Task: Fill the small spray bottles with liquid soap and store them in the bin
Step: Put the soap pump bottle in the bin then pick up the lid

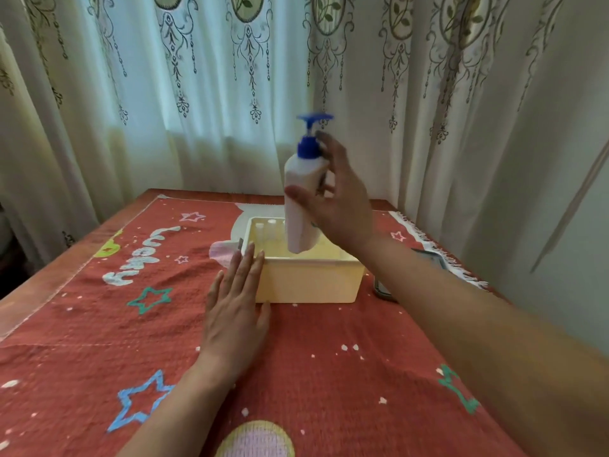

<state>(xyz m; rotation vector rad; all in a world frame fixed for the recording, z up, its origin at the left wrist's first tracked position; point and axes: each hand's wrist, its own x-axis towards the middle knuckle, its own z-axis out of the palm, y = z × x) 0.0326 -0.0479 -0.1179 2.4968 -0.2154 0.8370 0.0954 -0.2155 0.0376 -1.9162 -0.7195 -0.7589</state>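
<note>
A white soap bottle point(301, 196) with a blue pump top hangs above the cream plastic bin point(306, 280), lifted clear of it. My right hand point(336, 199) grips the bottle's body, thumb across the front and fingers behind. Small clear spray bottles point(272, 225) with white caps stand inside the bin at its far left corner. My left hand point(235, 308) lies flat on the red cloth, its straight fingers touching the bin's near left corner.
The table is covered by a red cloth point(131, 324) with stars and lettering. A dark phone-like object point(384, 288) lies right of the bin, partly under my right forearm. Patterned curtains hang close behind the table.
</note>
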